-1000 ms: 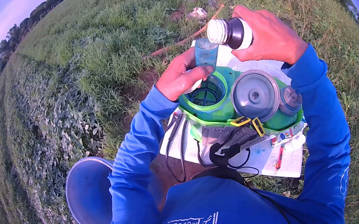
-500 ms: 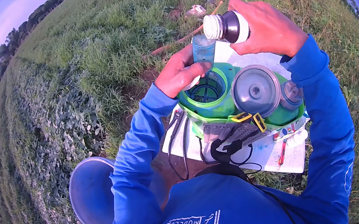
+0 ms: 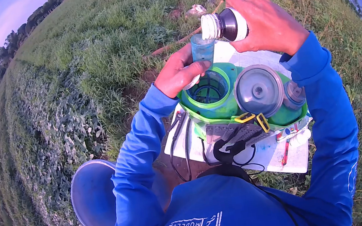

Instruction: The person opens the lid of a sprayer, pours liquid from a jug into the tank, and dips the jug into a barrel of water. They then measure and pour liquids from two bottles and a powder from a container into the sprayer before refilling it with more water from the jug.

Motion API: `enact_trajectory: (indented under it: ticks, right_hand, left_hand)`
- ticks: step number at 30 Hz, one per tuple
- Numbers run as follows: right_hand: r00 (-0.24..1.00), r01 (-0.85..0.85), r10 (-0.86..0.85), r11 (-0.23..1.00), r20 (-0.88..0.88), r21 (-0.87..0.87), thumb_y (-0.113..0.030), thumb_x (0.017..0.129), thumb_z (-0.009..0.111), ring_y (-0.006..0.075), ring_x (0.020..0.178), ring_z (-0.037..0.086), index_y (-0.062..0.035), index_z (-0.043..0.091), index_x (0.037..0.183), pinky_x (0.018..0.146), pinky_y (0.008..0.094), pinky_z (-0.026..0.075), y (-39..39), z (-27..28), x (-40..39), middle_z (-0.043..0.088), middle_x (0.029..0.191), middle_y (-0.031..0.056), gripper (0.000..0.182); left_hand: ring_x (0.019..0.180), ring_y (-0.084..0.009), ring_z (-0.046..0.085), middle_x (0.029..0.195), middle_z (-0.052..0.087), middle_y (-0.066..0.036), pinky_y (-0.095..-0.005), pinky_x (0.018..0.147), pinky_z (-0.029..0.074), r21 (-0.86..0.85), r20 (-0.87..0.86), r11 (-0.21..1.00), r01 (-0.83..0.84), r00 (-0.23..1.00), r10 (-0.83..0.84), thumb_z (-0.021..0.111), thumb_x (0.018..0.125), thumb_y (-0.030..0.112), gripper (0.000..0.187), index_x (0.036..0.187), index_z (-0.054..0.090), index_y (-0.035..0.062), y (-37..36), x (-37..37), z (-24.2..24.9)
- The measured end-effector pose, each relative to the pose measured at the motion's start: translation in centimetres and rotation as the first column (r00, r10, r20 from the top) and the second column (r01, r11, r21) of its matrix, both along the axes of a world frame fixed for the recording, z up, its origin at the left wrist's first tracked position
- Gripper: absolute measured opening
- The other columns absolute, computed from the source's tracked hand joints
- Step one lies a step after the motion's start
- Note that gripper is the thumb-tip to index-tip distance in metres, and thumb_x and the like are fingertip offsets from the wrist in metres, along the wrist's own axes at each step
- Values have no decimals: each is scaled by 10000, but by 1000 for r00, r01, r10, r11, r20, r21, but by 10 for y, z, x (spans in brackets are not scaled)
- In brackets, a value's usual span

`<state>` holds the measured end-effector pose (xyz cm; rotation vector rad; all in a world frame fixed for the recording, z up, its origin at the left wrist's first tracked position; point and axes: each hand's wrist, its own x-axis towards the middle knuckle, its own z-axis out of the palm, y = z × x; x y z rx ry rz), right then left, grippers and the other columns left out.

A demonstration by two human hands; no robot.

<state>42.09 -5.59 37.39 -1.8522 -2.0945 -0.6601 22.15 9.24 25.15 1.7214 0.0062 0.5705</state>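
Note:
My left hand [image 3: 179, 74] is wrapped round a small translucent bluish cup [image 3: 203, 50], held upright above the green sprayer tank [image 3: 218, 111]. Something white, perhaps a cap, shows under the thumb of that hand. In my right hand [image 3: 269, 22] is a dark bottle [image 3: 229, 24] with a white threaded neck and a pale label. It lies almost level, its mouth right at the cup's rim. Below the cup, the tank's round filling mouth is uncovered, with a dark strainer basket [image 3: 207, 91] inside. A large grey round lid [image 3: 258, 91] rests on the tank's right part.
White sheeting [image 3: 263, 161] lies under the tank, with a red pen-like object [image 3: 285, 153] on it. Black straps [image 3: 180, 143] and yellow buckles [image 3: 262, 122] hang at the near side. Two blue buckets [image 3: 92, 199] stand at lower left. Crops and grass surround everything.
The bottle has shifted slightly left with my right hand, and its mouth now dips a little more over the cup. My left hand and the cup have moved marginally left.

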Motion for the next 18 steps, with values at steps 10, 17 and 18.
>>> enact_trajectory:
  ticks: [10,17,18]
  right_hand:
    - [1000,-2,1,999,23,48,-262,660,826,446,947,648,5,523,1139,803,535,520,-1,0,-8,664,919,242,626]
    - [999,-9,7,998,33,67,-247,642,816,435,876,673,0,519,1102,751,538,531,4,-5,-4,679,870,218,601]
    - [999,-13,9,997,46,77,-245,640,816,433,868,676,2,519,1102,745,537,534,5,-7,-3,682,866,215,603]
  left_hand:
    - [884,-113,569,1022,621,-27,-272,809,463,-38,-28,999,11,1000,-12,628,927,172,373,1254,573,2,-1,-7,4]
    - [846,-92,561,997,604,2,-262,758,464,-48,-24,999,12,1000,-13,640,937,185,426,1321,554,21,0,-8,1]
    - [845,-92,560,993,601,3,-260,757,460,-49,-32,999,0,999,-2,639,935,180,416,1312,560,22,0,-8,1]
